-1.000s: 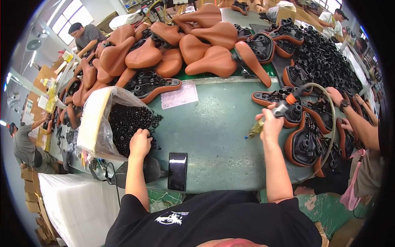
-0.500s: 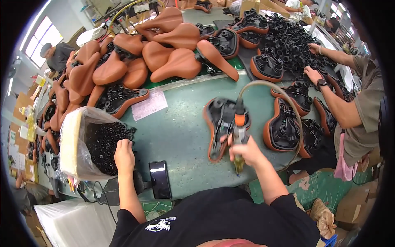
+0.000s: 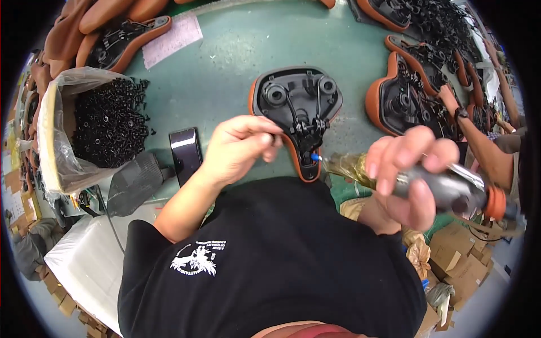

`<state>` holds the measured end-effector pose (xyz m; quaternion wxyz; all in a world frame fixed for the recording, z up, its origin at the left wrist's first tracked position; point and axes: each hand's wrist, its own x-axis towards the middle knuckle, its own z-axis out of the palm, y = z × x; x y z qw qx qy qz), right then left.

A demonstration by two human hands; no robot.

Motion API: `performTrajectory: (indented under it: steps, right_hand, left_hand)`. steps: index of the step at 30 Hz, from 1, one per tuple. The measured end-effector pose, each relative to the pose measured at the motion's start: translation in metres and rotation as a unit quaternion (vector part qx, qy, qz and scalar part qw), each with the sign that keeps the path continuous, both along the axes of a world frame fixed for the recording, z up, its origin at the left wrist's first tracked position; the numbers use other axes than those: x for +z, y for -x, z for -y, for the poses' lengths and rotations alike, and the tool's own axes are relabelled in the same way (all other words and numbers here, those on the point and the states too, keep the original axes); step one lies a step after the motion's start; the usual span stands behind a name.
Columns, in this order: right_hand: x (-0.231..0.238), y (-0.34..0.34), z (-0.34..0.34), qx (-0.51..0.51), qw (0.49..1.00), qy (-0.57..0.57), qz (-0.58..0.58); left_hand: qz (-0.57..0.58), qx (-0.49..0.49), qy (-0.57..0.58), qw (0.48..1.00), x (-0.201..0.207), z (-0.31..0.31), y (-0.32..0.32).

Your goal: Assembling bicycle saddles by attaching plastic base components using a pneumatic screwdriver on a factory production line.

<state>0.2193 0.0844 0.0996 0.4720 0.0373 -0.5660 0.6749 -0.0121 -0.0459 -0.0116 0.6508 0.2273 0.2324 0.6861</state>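
While the green table [image 3: 225,73] fills most of my view, I work down from it: brown saddles [image 3: 62,45] are heaped at ten o'clock, more upturned ones [image 3: 400,101] lie at two o'clock beside a co-worker's arm [image 3: 479,146], and a bag of black screws [image 3: 107,127] sits at nine o'clock with a dark phone [image 3: 186,155] just beside it. Dead centre lies the saddle [image 3: 296,107], underside up, black shell and rails showing, its nose pointing toward six o'clock at my chest. My right hand [image 3: 406,174], at three o'clock, is wrapped fully round the driver [image 3: 445,188], whose blue tip [image 3: 316,158] sits at the clamp near the saddle's nose. My left hand [image 3: 242,146] rests just at the rail clamp, fingers pinched narrow; I cannot tell whether a screw is between them. I judge this to be the fastening step, with a screw being set at the clamp. Next calls for keeping the bit square on the screw head and steadying the saddle so it does not slide.
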Motion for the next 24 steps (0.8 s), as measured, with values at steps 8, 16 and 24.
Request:
performTrajectory:
  steps: [8, 16, 24]
  right_hand:
    - [0.004, 0.018, 0.002, 0.047, 0.995, -0.092, 0.017]
    - [0.002, 0.015, 0.000, 0.007, 0.997, -0.076, 0.024]
    - [-0.002, 0.013, 0.002, -0.028, 0.996, -0.075, -0.036]
  left_hand:
    - [-0.024, 0.017, -0.019, 0.999, -0.009, 0.001, -0.031]
    - [-0.193, 0.085, -0.083, 0.974, -0.006, -0.009, -0.032]
    - [-0.158, 0.059, -0.059, 0.984, -0.001, -0.018, -0.027]
